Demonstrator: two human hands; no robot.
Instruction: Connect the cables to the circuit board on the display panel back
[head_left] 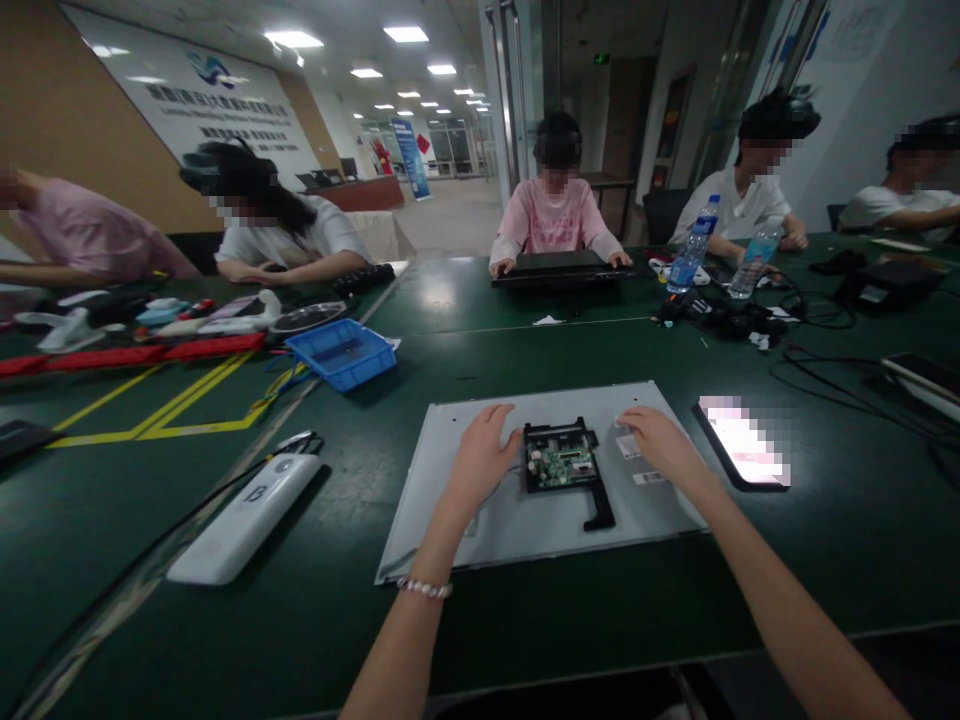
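A grey metal panel (495, 520) lies flat on the green table in front of me. A black frame with a green circuit board (561, 463) sits on its middle. My left hand (484, 455) rests on the panel just left of the board, fingers stretched toward it. Palm down on the panel's right part lies my right hand (658, 440), fingers apart, near two small white labels (646, 478). Neither hand holds anything.
A white power bank (244, 518) with a cable lies at the left, a lit phone (742, 443) at the right. A blue tray (341, 352), red strips and tools lie further left. Several people sit around the table; water bottles (691, 255) and black cables lie at the far right.
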